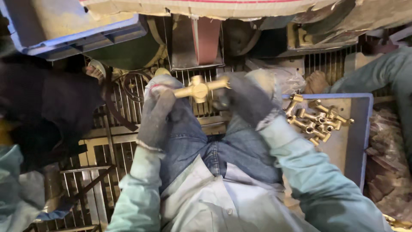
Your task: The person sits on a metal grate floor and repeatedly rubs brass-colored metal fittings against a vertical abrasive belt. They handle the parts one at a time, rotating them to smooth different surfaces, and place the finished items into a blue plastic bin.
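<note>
Both hands gloved, both on one brass fitting [199, 89], cross-shaped, held level above the knees. Left hand [156, 114]: fingers [165, 95] wrapped shut round the fitting's left stub. Right hand [246, 101]: dark glove, fingers [223, 103] closed on the right stub; the glove hides exactly how they grip. Directly beyond the fingertips: upright sanding belt [207, 36], reddish-brown, in a dark housing, close to the fitting's far side but I can't tell if it touches. Under the fingers: metal grating [128, 129] and the person's jeans [201, 146], so little room downward. Right of the right fingers, near but apart: blue tray [365, 129] with a heap of brass fittings [317, 120] piled toward its far left corner; the tray's left edge sits just beside the right wrist. Beyond that tray a bare foot [316, 81] and a trouser leg [382, 71] of another person, which closes off the far right. Left of the left fingers: dark curved ring and wire loops [128, 88] on the grating, then a large dark mass [47, 107], blurred. Up left, a blue crate [77, 30] overhangs. Open room is mainly the narrow gap between the two hands and back toward the body.
</note>
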